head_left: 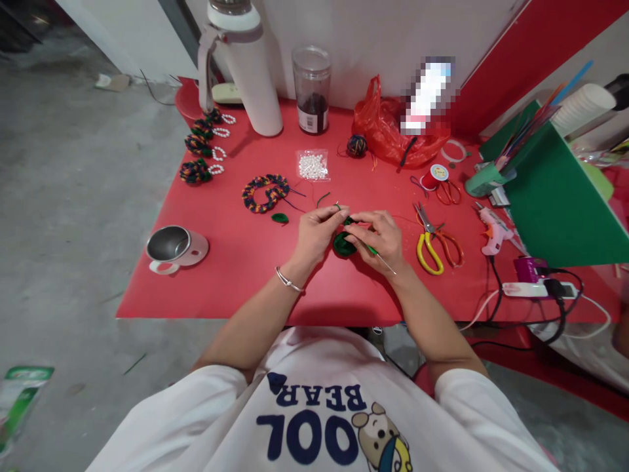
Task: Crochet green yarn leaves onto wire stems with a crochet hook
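Observation:
My left hand (317, 236) is closed in a pinch on dark green yarn (338, 206) near the table's middle. Facing it, my right hand (379, 241) is closed around a crochet hook (386, 261), whose thin metal end sticks out toward my wrist. The fingertips of both hands nearly meet, and they partly hide the small green crochet work between them. Below the fingers a ball of green yarn (344, 245) rests on the red table. A small green leaf-shaped piece (280, 217) lies to the left, beside a multicoloured crocheted strip (255, 196) curled into a loop.
On the right lie yellow-and-orange-handled scissors (430, 252), a thread spool (436, 176), a pink glue gun (495, 229) and a power strip (533, 289) with cables. A metal mug (177, 248) stands left; a bag of white beads (313, 165) and a white flask (253, 72) sit farther back.

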Demonstrator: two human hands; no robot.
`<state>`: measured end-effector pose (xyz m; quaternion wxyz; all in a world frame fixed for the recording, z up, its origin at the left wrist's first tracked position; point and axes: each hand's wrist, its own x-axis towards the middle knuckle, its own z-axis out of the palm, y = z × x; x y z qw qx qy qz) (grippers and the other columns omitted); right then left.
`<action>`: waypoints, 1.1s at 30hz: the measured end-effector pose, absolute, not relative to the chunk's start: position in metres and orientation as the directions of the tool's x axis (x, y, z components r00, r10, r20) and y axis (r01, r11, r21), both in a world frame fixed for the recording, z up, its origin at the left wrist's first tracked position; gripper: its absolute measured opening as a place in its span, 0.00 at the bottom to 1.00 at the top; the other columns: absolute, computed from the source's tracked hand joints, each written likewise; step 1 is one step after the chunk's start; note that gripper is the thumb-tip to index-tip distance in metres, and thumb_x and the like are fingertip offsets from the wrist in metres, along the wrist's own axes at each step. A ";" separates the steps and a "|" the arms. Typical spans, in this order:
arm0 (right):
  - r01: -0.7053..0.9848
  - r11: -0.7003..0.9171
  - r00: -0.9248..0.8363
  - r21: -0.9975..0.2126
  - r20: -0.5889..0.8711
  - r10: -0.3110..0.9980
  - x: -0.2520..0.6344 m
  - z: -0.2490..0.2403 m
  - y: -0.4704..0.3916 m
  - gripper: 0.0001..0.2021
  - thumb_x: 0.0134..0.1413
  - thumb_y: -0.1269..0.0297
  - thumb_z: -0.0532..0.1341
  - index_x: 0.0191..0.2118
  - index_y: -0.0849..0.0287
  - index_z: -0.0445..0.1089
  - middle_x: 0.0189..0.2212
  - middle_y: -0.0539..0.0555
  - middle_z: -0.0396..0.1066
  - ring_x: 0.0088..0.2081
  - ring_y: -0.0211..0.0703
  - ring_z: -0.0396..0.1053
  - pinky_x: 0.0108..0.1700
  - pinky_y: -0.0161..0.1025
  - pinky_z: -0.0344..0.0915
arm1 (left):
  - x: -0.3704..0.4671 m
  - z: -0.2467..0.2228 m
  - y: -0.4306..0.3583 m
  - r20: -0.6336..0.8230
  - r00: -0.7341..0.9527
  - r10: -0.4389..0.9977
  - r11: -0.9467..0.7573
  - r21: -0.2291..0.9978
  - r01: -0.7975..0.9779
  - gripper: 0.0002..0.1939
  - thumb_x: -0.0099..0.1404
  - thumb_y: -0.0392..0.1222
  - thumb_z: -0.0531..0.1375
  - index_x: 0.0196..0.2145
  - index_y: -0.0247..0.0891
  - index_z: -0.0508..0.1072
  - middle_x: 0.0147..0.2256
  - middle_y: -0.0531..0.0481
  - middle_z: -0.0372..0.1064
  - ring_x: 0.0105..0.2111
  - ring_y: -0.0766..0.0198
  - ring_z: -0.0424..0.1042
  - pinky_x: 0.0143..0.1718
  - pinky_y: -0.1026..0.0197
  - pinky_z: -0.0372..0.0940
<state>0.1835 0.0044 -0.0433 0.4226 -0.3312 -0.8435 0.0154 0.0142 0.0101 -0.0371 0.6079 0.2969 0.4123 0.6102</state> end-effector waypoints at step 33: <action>0.536 0.596 -0.276 -0.598 0.543 0.793 0.186 -0.052 0.008 0.15 0.66 0.47 0.64 0.48 0.51 0.74 0.47 0.56 0.83 0.44 0.46 0.83 0.47 0.45 0.80 | 0.006 -0.021 0.002 -0.046 0.039 0.998 0.053 0.974 -0.220 0.08 0.57 0.42 0.70 0.24 0.37 0.82 0.25 0.50 0.73 0.28 0.66 0.70 0.32 0.63 0.66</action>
